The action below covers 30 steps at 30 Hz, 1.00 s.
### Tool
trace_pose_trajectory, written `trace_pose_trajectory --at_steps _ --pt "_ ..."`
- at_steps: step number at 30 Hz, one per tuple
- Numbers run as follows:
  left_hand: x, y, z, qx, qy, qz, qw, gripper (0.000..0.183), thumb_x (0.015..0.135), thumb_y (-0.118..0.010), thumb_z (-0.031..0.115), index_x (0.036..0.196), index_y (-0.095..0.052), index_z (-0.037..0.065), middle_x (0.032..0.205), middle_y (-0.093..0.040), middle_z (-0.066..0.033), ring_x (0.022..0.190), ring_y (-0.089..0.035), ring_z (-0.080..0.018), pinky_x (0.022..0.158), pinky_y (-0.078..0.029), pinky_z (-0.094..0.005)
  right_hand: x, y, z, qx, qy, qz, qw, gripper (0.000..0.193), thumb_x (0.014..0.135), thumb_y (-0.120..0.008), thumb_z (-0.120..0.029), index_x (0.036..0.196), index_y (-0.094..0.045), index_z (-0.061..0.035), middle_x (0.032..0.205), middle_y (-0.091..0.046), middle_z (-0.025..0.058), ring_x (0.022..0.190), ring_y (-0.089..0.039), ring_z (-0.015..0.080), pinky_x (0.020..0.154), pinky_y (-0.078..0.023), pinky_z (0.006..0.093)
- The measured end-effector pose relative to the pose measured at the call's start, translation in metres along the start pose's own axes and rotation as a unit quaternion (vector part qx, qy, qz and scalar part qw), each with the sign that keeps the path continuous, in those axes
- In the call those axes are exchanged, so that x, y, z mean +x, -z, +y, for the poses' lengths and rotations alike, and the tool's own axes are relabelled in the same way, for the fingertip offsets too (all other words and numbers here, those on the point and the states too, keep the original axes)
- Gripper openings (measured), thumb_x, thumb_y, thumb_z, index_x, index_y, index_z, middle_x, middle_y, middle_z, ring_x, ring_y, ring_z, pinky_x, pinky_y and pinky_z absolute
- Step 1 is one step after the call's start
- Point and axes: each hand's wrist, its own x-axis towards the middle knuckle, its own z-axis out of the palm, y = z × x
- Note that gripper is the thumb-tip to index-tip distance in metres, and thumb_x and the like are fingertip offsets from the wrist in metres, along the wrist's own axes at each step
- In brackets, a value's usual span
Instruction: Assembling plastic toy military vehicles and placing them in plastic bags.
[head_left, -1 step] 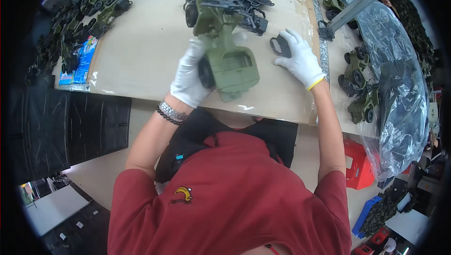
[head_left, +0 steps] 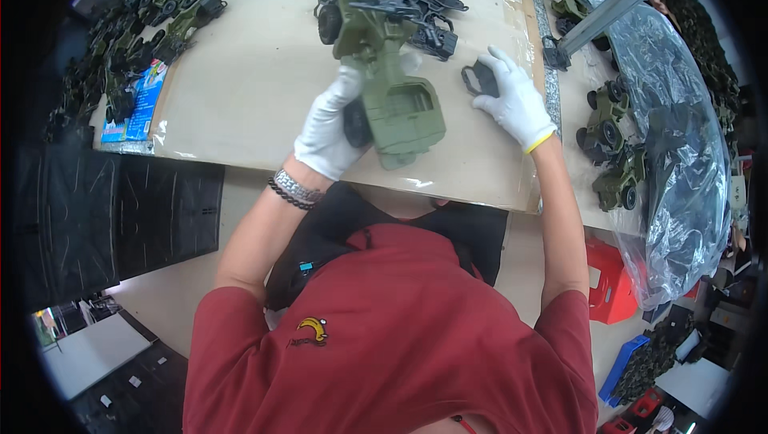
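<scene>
My left hand (head_left: 330, 126), in a white glove, is closed round the side of a green toy jeep (head_left: 406, 118) raised above the table. The jeep's open body faces me, and a black wheel (head_left: 356, 122) shows beside my palm. Part of my grip is hidden behind the jeep. My right hand (head_left: 514, 100), gloved in white too, pinches a small dark frame-shaped part (head_left: 482, 78) between thumb and fingers, to the right of the jeep. Past the jeep lie several black plastic parts (head_left: 436, 36) in a heap, partly covered by it.
Many green and black toy vehicles (head_left: 172, 6) crowd the table's far left, by a blue printed packet (head_left: 146, 102). To the right stand more toy jeeps (head_left: 610, 134), clear plastic sheeting (head_left: 676, 114) and a slanting metal post (head_left: 620, 10). A red bin (head_left: 610, 282) sits below the table edge.
The jeep in my left hand has shifted slightly to the right and tilted a little. My right hand has barely moved, still with the dark part.
</scene>
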Motion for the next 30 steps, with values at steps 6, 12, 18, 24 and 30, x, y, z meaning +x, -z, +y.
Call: trace_pose_trajectory --at_steps 6,12,18,24,30 --pt "0.011 -0.011 -0.009 0.220 -0.079 0.067 0.970 0.076 0.083 -0.076 0.024 0.146 -0.036 0.005 0.138 -0.052 -0.0110 0.128 -0.054 -0.0287 0.107 -0.046 -0.0448 -0.002 0.021 -0.019 0.018 -0.004 -0.029 0.999 0.059 0.069 -0.082 -0.025 0.123 -0.061 -0.0101 0.118 -0.059 0.0169 0.111 -0.058 0.0345 0.095 -0.050 0.0426" --pt "0.008 -0.031 -0.015 0.298 -0.137 0.115 0.938 0.074 0.070 -0.086 0.007 0.133 -0.047 0.006 0.117 -0.057 -0.0040 0.105 -0.059 -0.0162 0.093 -0.051 -0.0340 -0.028 0.050 -0.090 0.385 -0.036 0.096 0.917 0.063 0.070 -0.082 -0.014 0.129 -0.061 -0.0114 0.116 -0.060 0.0095 0.100 -0.063 0.0217 0.087 -0.053 0.0327" --pt "0.014 -0.043 -0.022 0.351 -0.149 0.120 0.917 0.090 0.062 -0.092 0.011 0.135 -0.041 0.003 0.123 -0.056 -0.0078 0.111 -0.057 -0.0172 0.096 -0.051 -0.0338 -0.039 0.042 -0.111 0.454 -0.046 0.127 0.881 0.068 0.069 -0.079 -0.001 0.133 -0.060 -0.0109 0.123 -0.058 0.0108 0.108 -0.062 0.0227 0.091 -0.051 0.0324" --pt "0.010 -0.039 -0.024 0.392 -0.126 0.136 0.901 0.094 0.059 -0.095 0.016 0.135 -0.041 0.002 0.124 -0.057 -0.0090 0.112 -0.057 -0.0175 0.097 -0.050 -0.0338 -0.045 0.040 -0.109 0.420 0.008 0.147 0.896 0.066 0.072 -0.080 -0.007 0.135 -0.059 -0.0064 0.126 -0.058 0.0143 0.110 -0.061 0.0278 0.094 -0.051 0.0352" --pt "0.011 -0.042 -0.025 0.379 -0.132 0.106 0.910 0.090 0.061 -0.095 0.016 0.134 -0.044 0.002 0.122 -0.059 -0.0082 0.111 -0.058 -0.0169 0.096 -0.050 -0.0334 -0.044 0.026 -0.096 0.295 0.138 0.220 0.919 0.076 0.078 -0.076 -0.047 0.134 -0.056 0.0012 0.132 -0.056 0.0199 0.107 -0.059 0.0354 0.093 -0.048 0.0397"
